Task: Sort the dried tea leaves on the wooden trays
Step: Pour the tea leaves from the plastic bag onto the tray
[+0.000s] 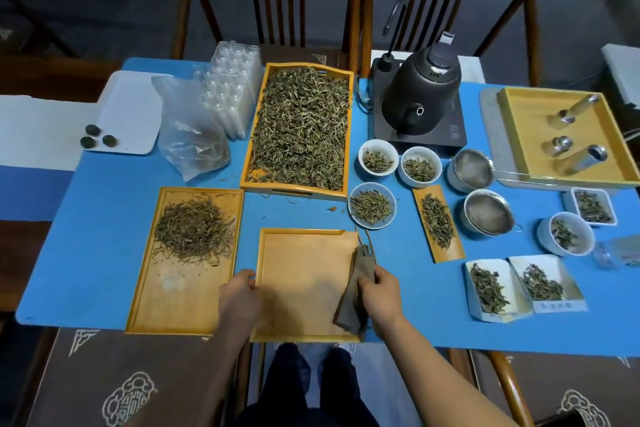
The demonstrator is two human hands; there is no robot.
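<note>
An empty wooden tray (304, 263) lies at the table's near edge. My left hand (239, 291) grips its left rim. My right hand (381, 291) holds a grey cloth pouch (356, 291) with thin sticks poking out of its top, over the tray's right side. To the left, a second wooden tray (166, 298) carries a pile of thin dried tea leaves (194, 230). Behind, a deeper wooden tray (247, 163) is filled with coarser tea leaves (301, 125).
White bowls of leaves (372, 206), a narrow wooden scoop with leaves (438, 222), two metal strainers (486, 213), paper trays of leaves (491, 288) and a black kettle (422, 94) crowd the right. A plastic bag (188, 128), clear cups and a white tray (128, 111) stand at left.
</note>
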